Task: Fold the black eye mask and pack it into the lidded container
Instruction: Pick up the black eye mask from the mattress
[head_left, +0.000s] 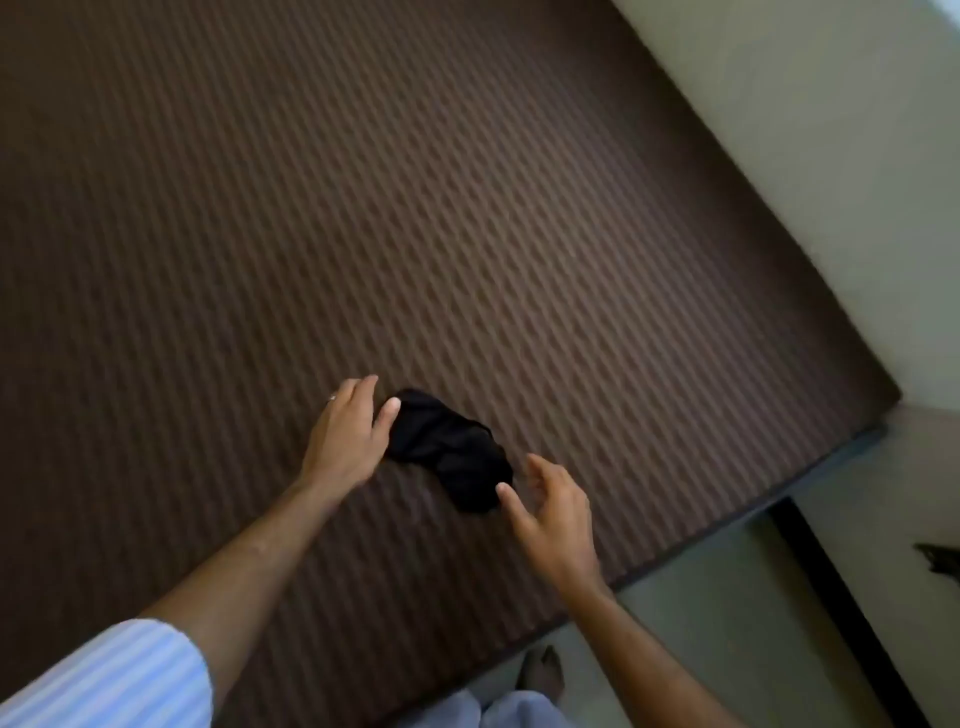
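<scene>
Head view: one crumpled black fabric eye mask (451, 449) on brown ribbed mattress (363, 208); left hand (347, 434) spread, thumb touching it; right hand (553, 512) open, fingertip at its edge.

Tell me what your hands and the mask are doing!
Left hand open, thumb touching eye mask. Right hand open beside it. Mask crumpled on bed. No container visible.

I see a large brown surface (415, 208) with a repeating diagonal ribbed pattern filling most of the view. Pale wall (831, 156) borders it at upper right. Light-coloured floor (701, 623) lies below its edge, crossed by a dark strip (831, 597). Lighting dim.
</scene>
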